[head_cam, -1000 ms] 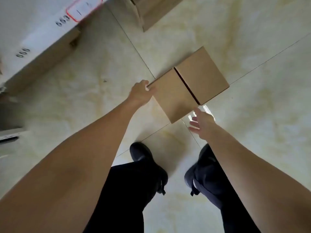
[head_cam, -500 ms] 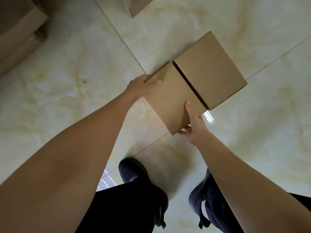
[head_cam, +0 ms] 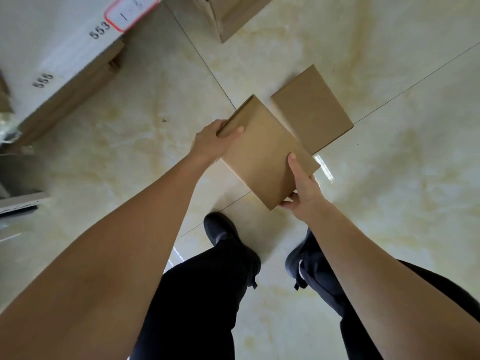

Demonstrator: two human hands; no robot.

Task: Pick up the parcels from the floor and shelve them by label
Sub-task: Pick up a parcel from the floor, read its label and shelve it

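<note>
Both hands clamp the flat brown cardboard parcel (head_cam: pixel 262 152) at opposite corners: the left hand (head_cam: pixel 211 141) curls its thumb over the far-left corner, the right hand (head_cam: pixel 302 189) pinches the near-right corner, thumb on top and fingers underneath. It looks lifted off the pale glossy tiled floor (head_cam: pixel 389 190), long axis running from far left to near right between the grips. A second flat brown cardboard parcel (head_cam: pixel 311 110) lies just beyond the right-hand edge, apart from it. Left of the grip stands a white shelf edge with printed numbers (head_cam: pixel 72 53); open floor lies between, so the carry probably turns leftward.
</note>
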